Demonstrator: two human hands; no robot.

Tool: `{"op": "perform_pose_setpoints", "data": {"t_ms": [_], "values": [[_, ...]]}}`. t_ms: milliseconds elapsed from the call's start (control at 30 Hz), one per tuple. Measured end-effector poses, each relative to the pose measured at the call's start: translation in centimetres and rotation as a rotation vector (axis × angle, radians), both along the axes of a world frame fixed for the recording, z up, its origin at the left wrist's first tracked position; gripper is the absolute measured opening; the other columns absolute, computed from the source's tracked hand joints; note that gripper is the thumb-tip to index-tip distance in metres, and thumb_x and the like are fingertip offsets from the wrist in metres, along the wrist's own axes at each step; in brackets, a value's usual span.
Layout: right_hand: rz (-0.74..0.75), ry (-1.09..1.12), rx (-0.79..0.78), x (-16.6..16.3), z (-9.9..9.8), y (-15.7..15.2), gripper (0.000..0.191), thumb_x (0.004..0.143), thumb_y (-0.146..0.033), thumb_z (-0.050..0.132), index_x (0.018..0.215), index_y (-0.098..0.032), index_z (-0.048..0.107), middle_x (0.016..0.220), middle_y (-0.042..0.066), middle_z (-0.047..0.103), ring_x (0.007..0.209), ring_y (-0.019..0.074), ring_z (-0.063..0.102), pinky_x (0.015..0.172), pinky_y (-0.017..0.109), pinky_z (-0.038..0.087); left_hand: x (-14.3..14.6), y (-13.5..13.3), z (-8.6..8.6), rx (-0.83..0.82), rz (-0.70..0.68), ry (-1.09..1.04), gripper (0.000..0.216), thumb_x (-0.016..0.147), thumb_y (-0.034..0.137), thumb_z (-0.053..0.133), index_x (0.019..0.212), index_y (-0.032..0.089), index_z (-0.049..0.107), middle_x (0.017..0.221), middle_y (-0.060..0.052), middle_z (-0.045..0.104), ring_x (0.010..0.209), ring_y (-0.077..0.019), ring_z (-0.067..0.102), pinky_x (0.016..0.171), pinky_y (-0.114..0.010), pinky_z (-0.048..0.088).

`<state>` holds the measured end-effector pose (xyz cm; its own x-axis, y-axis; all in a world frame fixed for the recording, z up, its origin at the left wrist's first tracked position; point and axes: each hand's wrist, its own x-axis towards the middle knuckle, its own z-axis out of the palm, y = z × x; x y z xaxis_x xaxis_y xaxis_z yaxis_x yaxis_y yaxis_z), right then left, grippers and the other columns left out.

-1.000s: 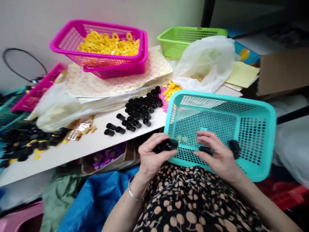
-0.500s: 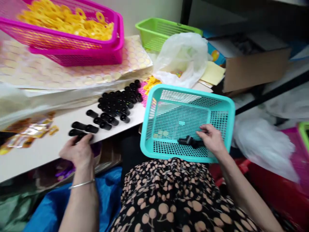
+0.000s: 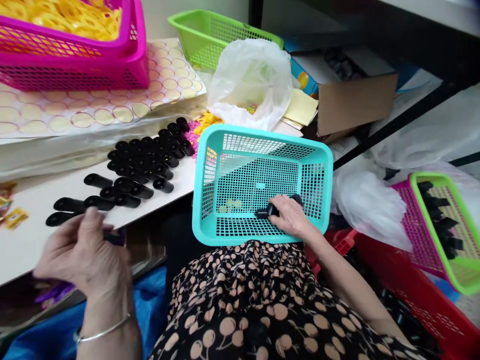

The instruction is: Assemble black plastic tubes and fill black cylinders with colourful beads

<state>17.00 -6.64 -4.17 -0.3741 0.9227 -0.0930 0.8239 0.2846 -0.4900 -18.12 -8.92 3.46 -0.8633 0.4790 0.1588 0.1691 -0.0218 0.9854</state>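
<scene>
My right hand (image 3: 288, 215) is inside the turquoise basket (image 3: 200, 200), its fingers curled over a black plastic part (image 3: 273, 209). Another black part (image 3: 297, 199) pokes out beyond the knuckles. Held off the near edge of the white table, my left hand (image 3: 88, 250) has its thumb and fingers drawn together; whatever sits between them is hidden. Just behind it are several short black plastic tubes (image 3: 99, 202), mostly lying on their sides, with more bunched toward the back (image 3: 150, 155).
Pink baskets (image 3: 140, 55) of yellow rings stand at the back left. Behind the turquoise basket are a plastic bag (image 3: 251, 80), a green basket (image 3: 195, 45) and a cardboard box (image 3: 356, 105). On the right, a green-rimmed basket (image 3: 465, 282) holds black parts beside a red crate (image 3: 423, 305).
My left hand has pulled back from the tubes toward me. My right hand has lowered onto the black part in the basket. The view has swung right, showing more baskets there.
</scene>
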Motion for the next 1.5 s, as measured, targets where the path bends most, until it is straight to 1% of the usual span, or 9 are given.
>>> {"op": "perform_pose_setpoints", "data": {"t_ms": [100,200,267,400,733,1033,1200,1333,1500], "values": [[-0.154,0.444,-0.052,0.1,0.0,0.2,0.030,0.073,-0.023,0.064,0.102,-0.020,0.059,0.099,0.005,0.061,0.095,0.0212,0.054,0.087,0.039,0.043,4.7,0.1,2.0,0.044,-0.319,-0.394,0.020,0.059,0.016,0.069,0.077,0.009,0.064,0.075,-0.006,0.065,0.059,-0.0109,0.052,0.053,-0.022,0.043],[-0.308,0.970,-0.255,-0.2,0.9,0.1,0.039,0.068,-0.028,0.073,0.104,-0.023,0.059,0.097,0.002,0.063,0.091,0.0173,0.058,0.086,0.037,0.047,8.6,0.3,3.1,-0.102,-0.770,-0.842,0.027,0.060,0.011,0.060,0.086,0.007,0.068,0.086,-0.012,0.067,0.064,-0.0116,0.055,0.057,-0.023,0.048],[-0.360,1.216,-0.395,-0.7,1.9,-0.1,0.039,0.067,-0.028,0.075,0.102,-0.023,0.061,0.093,0.001,0.064,0.087,0.0160,0.060,0.083,0.037,0.050,10.7,0.7,2.9,-0.186,-0.907,-1.042,0.029,0.061,0.007,0.055,0.087,0.006,0.068,0.089,-0.014,0.066,0.066,-0.0116,0.056,0.062,-0.023,0.051],[-0.339,1.417,-0.512,-1.9,3.8,-1.0,0.033,0.066,-0.028,0.077,0.095,-0.021,0.063,0.091,0.003,0.066,0.081,0.0155,0.062,0.075,0.036,0.055,13.8,1.7,1.7,-0.276,-0.898,-1.225,0.017,0.071,0.004,0.052,0.078,0.005,0.067,0.089,-0.014,0.064,0.070,-0.0111,0.058,0.067,-0.020,0.053],[-0.247,1.233,-0.169,-3.3,3.8,-2.2,0.049,0.065,-0.028,0.080,0.109,-0.027,0.059,0.102,0.002,0.060,0.092,0.0171,0.059,0.079,0.034,0.053,16.2,1.9,0.4,-0.290,-0.937,-1.242,0.018,0.085,0.028,0.058,0.074,0.014,0.060,0.084,-0.007,0.063,0.082,-0.0145,0.061,0.071,-0.026,0.054],[-0.287,1.198,-0.113,-2.1,3.3,-1.9,0.040,0.064,-0.028,0.080,0.098,-0.026,0.061,0.096,0.002,0.060,0.090,0.0172,0.058,0.076,0.032,0.052,15.5,2.6,-0.1,-0.321,-1.106,-0.900,0.018,0.066,0.016,0.070,0.078,0.016,0.057,0.081,0.000,0.059,0.075,-0.0142,0.059,0.070,-0.030,0.051],[-0.526,0.907,-0.120,1.7,0.1,-0.5,0.042,0.062,-0.030,0.079,0.098,-0.021,0.059,0.087,0.001,0.060,0.079,0.0157,0.058,0.073,0.033,0.051,15.5,4.6,-1.0,-0.623,-1.395,0.023,0.009,0.060,0.011,0.063,0.067,0.017,0.062,0.062,0.001,0.054,0.061,-0.0127,0.049,0.061,-0.028,0.039],[-0.595,0.885,-0.096,3.3,-1.5,0.0,0.047,0.057,-0.034,0.080,0.097,-0.020,0.059,0.083,-0.001,0.058,0.074,0.0147,0.057,0.070,0.032,0.050,18.9,5.5,-1.4,-0.862,-1.621,0.796,0.004,0.066,0.019,0.064,0.064,0.017,0.061,0.068,-0.006,0.058,0.075,-0.0235,0.056,0.069,-0.036,0.042],[-0.578,0.991,-0.091,2.7,-1.2,-0.5,0.049,0.052,-0.034,0.084,0.091,-0.021,0.059,0.082,-0.001,0.057,0.075,0.0144,0.057,0.069,0.031,0.051,22.3,5.8,-3.2,-0.889,-1.694,0.901,0.008,0.065,0.009,0.063,0.068,0.015,0.058,0.080,-0.012,0.060,0.087,-0.0270,0.059,0.080,-0.037,0.045]]}}
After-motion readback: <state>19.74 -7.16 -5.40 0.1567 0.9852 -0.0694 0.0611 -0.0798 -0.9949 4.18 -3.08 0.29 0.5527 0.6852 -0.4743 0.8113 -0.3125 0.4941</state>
